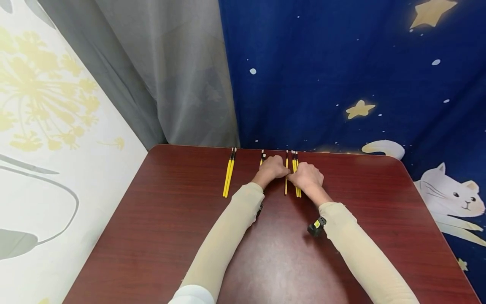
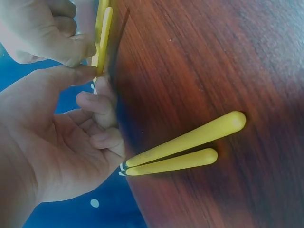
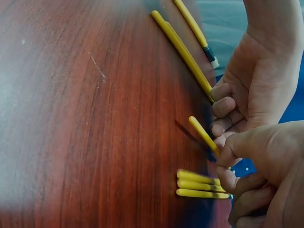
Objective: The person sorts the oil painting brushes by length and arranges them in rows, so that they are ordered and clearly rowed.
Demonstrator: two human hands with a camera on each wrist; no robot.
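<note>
Both hands meet at one thin paintbrush (image 1: 286, 185) with a yellow handle, black neck and pale tip. My left hand (image 1: 271, 168) pinches it between thumb and fingertips, the other fingers curled, as the left wrist view shows. From the other side my right hand (image 1: 308, 175) also pinches this brush (image 3: 203, 134) with thumb and forefinger. In the head view a bundle of several similar brushes (image 1: 298, 191) lies partly under the right hand. Below the left hand is a pair of brushes (image 2: 185, 137), their heads near the table's far edge.
Farther left, two more yellow brushes (image 1: 229, 173) lie side by side on the dark red wooden table (image 1: 182, 236). Behind the table hang a grey curtain (image 1: 193, 76) and a blue star-patterned curtain (image 1: 303, 84). A pale patterned wall (image 1: 57, 126) is at left.
</note>
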